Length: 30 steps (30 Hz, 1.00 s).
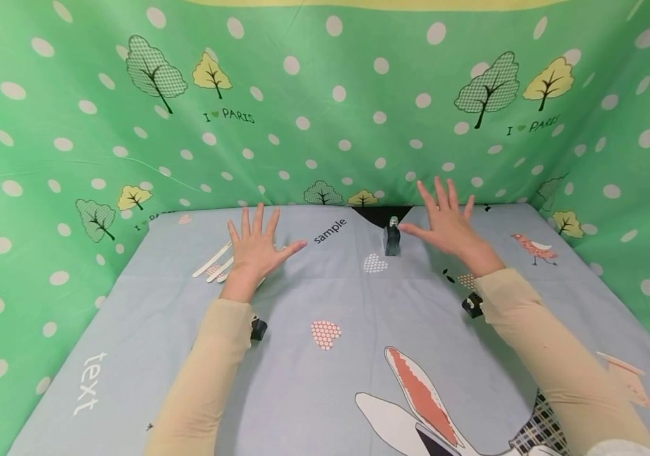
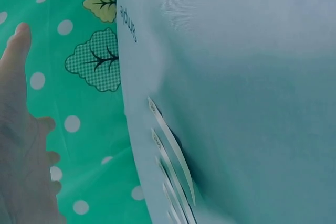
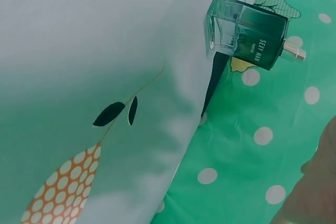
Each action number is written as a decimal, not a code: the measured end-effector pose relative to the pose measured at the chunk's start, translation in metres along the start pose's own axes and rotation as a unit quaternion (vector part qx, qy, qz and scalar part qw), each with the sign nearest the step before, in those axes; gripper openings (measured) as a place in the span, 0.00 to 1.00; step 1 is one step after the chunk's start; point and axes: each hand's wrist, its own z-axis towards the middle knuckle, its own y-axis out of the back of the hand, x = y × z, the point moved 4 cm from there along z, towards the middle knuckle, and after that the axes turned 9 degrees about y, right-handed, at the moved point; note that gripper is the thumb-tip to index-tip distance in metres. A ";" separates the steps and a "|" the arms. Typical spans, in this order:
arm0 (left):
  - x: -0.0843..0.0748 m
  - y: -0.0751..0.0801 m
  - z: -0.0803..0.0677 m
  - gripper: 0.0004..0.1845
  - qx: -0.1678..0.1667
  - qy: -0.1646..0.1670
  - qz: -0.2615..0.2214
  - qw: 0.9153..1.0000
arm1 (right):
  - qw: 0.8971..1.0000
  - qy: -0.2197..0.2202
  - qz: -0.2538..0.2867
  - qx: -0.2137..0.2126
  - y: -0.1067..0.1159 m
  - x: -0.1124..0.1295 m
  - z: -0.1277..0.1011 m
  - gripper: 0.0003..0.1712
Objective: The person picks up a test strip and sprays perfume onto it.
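Head view: perfume bottle (image 1: 392,237) upright, just beside right-hand fingers (image 1: 410,231).

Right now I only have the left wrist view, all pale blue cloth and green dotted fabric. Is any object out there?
Observer: Yes, a small dark glass perfume bottle stands upright near the back edge of the pale blue printed cloth.
Operator: Which hand is closer to it?
Observer: The right hand, open with fingers spread. Its thumb points at the bottle, but I cannot tell if it touches.
Operator: And the left hand?
Observer: The left hand is open too, fingers spread, well to the bottle's left, holding nothing.
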 end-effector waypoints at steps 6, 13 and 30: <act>0.003 -0.001 -0.002 0.57 0.008 0.003 -0.001 1.000 | 1.000 0.003 0.001 0.001 -0.006 0.000 0.003 0.61; 0.005 -0.001 -0.004 0.58 0.016 0.006 -0.007 1.000 | 1.000 0.007 -0.002 -0.002 -0.011 0.003 0.005 0.62; 0.012 -0.002 -0.010 0.57 0.014 0.005 -0.007 1.000 | 1.000 0.012 -0.001 0.005 -0.023 0.004 0.010 0.63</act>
